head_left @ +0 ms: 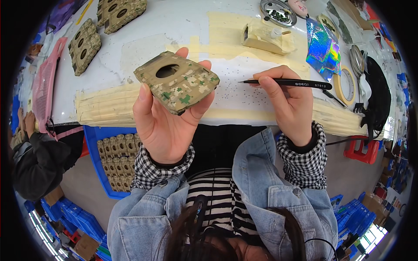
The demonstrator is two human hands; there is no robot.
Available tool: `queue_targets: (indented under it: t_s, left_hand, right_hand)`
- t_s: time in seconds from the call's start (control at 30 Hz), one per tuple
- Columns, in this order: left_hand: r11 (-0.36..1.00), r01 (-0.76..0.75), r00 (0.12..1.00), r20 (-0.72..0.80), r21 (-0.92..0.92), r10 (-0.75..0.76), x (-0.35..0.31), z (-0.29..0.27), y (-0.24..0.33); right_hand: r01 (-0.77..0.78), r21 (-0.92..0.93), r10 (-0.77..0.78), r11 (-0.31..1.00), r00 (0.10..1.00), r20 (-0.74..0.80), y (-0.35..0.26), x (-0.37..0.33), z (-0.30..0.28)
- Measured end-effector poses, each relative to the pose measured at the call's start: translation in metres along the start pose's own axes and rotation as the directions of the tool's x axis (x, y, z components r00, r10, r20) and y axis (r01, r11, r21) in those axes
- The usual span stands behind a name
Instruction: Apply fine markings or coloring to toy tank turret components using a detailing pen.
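Observation:
My left hand is closed around a camouflage toy tank hull, gripping it by its sides above the table. The hull is tan with green and brown pixel patches, tilted, and has one dark oval hole in its upper face. To the right, my right hand pinches a pair of black tweezers. The tweezers' tips point left toward the hull and stay apart from it. Many tiny specks lie scattered on the white sheet beneath; whether the tips hold one is too small to tell.
Similar camouflage hulls lie at the back left, and several more fill a blue crate below the table edge. Rightward are a tape roll, a shiny holographic pouch, a taped block and a round metal dish. Another person's sleeve shows at left.

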State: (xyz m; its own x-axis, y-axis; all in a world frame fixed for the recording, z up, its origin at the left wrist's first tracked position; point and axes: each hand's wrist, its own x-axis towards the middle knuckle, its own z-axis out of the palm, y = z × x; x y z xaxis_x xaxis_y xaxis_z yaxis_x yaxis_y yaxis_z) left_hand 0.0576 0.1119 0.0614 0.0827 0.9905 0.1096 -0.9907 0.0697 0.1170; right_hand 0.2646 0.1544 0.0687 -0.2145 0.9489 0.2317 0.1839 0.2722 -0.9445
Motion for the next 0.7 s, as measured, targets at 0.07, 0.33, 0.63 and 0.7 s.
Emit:
queue_targets:
  t_s: [0.07,0.33,0.63,0.7]
  left_hand:
    - [1.000,-0.004,1.000,-0.023,-0.011,0.003,0.0000,0.0012,-0.0007]
    - [0.999,0.008,0.999,0.045,0.037,-0.010,0.0010,-0.0032,0.0018]
    - [0.999,0.012,0.999,0.037,0.031,-0.013,0.0013,-0.0029,0.0013]
    - [0.999,0.014,0.999,0.039,0.030,-0.016,0.0010,-0.0030,0.0015]
  right_hand:
    - [0.008,-0.028,-0.008,1.000,1.000,0.000,-0.0002,0.0002,-0.0009]
    - [0.000,-0.018,0.001,1.000,1.000,0.010,-0.0005,0.0004,-0.0014]
    - [0.005,-0.007,-0.005,1.000,1.000,0.007,0.0003,0.0012,-0.0006]
    - [0.003,-0.010,-0.003,1.000,1.000,0.004,0.0000,0.0007,-0.0005]
